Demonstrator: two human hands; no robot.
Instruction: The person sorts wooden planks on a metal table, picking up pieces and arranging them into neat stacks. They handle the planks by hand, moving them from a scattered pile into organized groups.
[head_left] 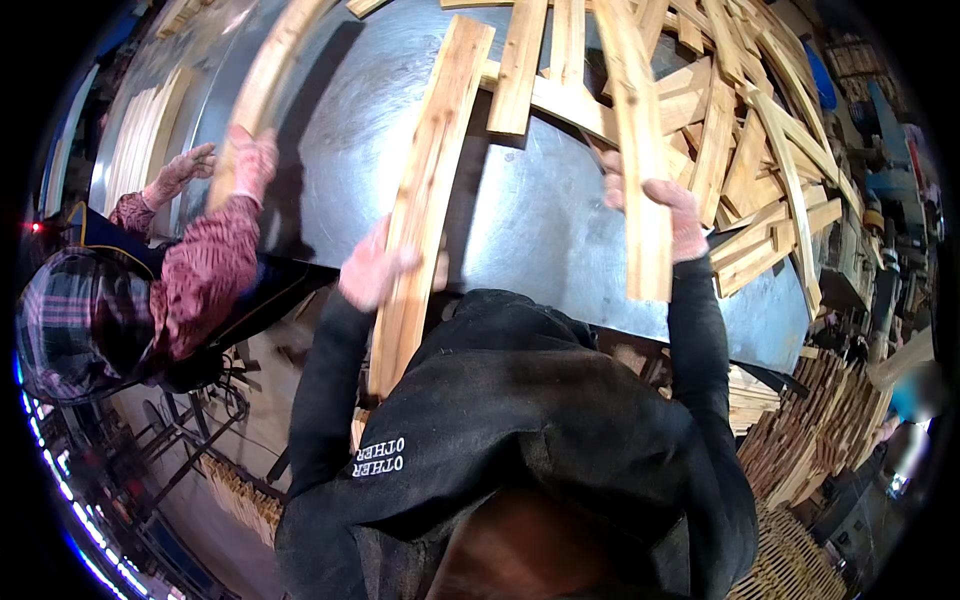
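My left hand [366,268], in a pale pinkish glove, is closed around the lower part of a long wooden board [436,165]. That board is tilted, its near end reaching back beside my body and its far end over the metal table [540,215]. In my right hand [682,215], gloved alike, is a second wooden board [640,140]. My thumb lies on its right edge and the fingers show at its left edge. Beyond and between the two, more boards [518,75] lie on the metal surface.
A large heap of loose boards [745,150] covers the table's right side. At left a person [205,270] in a patterned sleeve handles another board [275,65]. A row of pale boards [150,125] sits far left, and stacked wood [820,425] stands below the table at right.
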